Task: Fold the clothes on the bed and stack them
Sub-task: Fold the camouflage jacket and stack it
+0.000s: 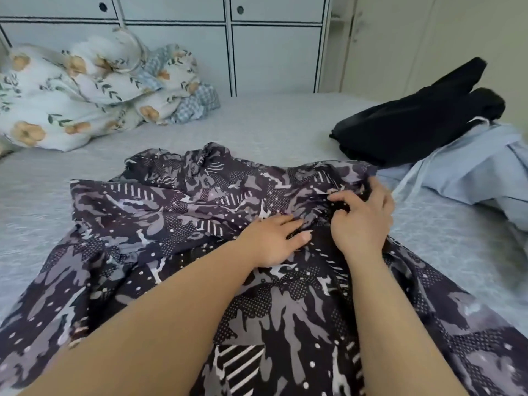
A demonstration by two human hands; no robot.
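Observation:
A dark patterned dress (171, 224), black and grey with white dots and stripes, lies spread over the grey bed (271, 124) in front of me. My left hand (271, 242) rests flat on its middle with straight fingers. Just to the right, my right hand (363, 218) has curled fingers bunching a fold of the dress near its upper right part. A black garment (405, 124) lies at the far right of the bed. A light blue garment (480, 172) with a drawstring lies beside it, partly under the black one.
A crumpled floral quilt (80, 90) with a checked blue piece is piled at the back left. White cabinet doors (274, 52) stand behind the bed, and a cream wardrobe (428, 38) at the back right. Bare mattress shows between the quilt and the dress.

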